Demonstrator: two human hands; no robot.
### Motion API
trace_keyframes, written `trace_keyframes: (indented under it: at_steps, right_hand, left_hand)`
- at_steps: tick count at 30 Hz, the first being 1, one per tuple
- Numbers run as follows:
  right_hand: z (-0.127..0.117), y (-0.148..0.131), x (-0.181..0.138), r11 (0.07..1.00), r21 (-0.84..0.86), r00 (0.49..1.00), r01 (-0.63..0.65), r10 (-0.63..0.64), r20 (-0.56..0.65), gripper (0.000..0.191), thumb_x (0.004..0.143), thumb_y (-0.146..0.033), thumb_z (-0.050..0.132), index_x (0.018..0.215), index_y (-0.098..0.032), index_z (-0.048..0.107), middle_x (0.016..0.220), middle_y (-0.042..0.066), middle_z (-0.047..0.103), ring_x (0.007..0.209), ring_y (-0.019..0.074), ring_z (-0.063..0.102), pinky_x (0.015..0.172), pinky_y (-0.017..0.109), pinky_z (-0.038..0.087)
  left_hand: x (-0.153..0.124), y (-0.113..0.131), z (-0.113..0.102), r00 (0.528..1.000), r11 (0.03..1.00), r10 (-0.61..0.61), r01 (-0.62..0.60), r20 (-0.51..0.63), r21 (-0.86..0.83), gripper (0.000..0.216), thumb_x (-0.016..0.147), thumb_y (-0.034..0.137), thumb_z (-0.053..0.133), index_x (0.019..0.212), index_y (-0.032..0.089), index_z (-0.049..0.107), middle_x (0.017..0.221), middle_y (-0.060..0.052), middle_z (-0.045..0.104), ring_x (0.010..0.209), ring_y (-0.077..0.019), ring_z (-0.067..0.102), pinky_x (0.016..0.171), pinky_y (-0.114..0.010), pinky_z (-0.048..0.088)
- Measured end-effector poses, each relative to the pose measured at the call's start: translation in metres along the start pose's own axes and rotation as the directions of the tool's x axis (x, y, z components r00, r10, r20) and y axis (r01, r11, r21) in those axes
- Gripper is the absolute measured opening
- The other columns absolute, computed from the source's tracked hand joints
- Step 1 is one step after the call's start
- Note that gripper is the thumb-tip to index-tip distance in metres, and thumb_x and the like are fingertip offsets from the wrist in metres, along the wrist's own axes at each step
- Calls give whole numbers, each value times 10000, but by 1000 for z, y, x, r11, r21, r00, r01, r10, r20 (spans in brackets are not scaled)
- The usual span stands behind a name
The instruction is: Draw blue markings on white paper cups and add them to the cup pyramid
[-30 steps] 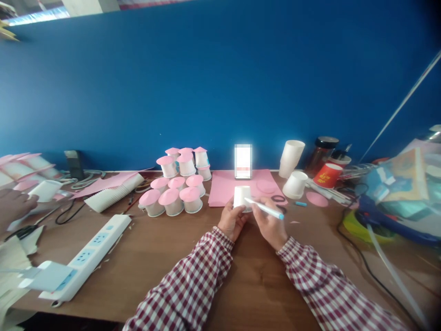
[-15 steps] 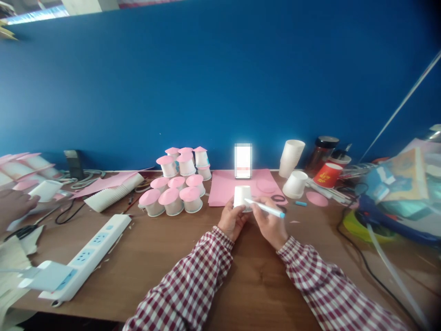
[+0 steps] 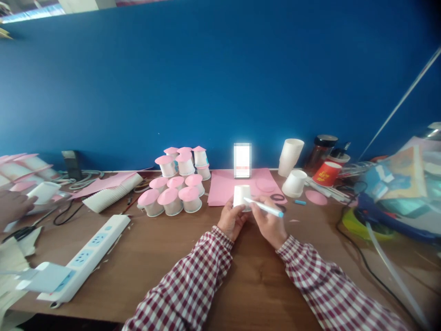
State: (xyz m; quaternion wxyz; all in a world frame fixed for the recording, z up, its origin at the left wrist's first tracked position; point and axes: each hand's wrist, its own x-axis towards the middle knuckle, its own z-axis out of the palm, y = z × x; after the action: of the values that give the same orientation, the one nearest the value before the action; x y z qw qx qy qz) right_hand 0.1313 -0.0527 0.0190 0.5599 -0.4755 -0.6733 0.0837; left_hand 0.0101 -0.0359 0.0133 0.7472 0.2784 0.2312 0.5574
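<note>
Fingers of the left hand (image 3: 231, 221) clamp an upturned cup (image 3: 241, 195) beside the right hand (image 3: 270, 222), fingers gripping a pen (image 3: 268, 208).

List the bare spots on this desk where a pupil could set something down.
Bare desk lies between the power strip and the left sleeve, and between that sleeve and the right sleeve. It's crowded along the blue wall: pink-topped cups, pink paper, a white cup stack and the red cup.

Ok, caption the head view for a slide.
Left hand holds an upturned white cup, right hand a marker at its side; pink-topped cups stand to the left.
</note>
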Motion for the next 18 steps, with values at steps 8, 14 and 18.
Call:
trace_keyframes:
  at_steps: [8, 14, 18]
  right_hand:
    - [0, 0, 0, 1000, 2, 1000, 5, -5, -3, 136, 864, -300, 520, 914, -180, 560, 827, 48, 645, 739, 169, 622, 680, 280, 515]
    - [0, 1, 0, 1000, 0, 1000, -2, 2, -9, 135, 862, -302, 524, 909, -182, 564, 815, 43, 644, 723, 167, 620, 682, 285, 517]
    - [-1, -1, 1, 1000, 12, 1000, 7, -7, -5, 139, 867, -305, 515, 909, -182, 566, 831, 49, 647, 745, 171, 622, 694, 289, 517]
  left_hand:
    - [1, 0, -1, 1000, 1000, 3, -3, 7, -3, 503, 689, 100, 627, 1169, 191, 504, 933, -49, 627, 810, -133, 595, 762, -271, 462]
    - [1, 0, 0, 1000, 1000, 3, -3, 2, -6, 510, 686, 102, 631, 1170, 196, 502, 934, -45, 629, 809, -131, 595, 767, -272, 457]
    - [1, 0, -1, 1000, 1000, 4, -4, 0, -1, 512, 684, 103, 630, 1170, 197, 502, 946, -52, 630, 807, -131, 596, 761, -271, 458]
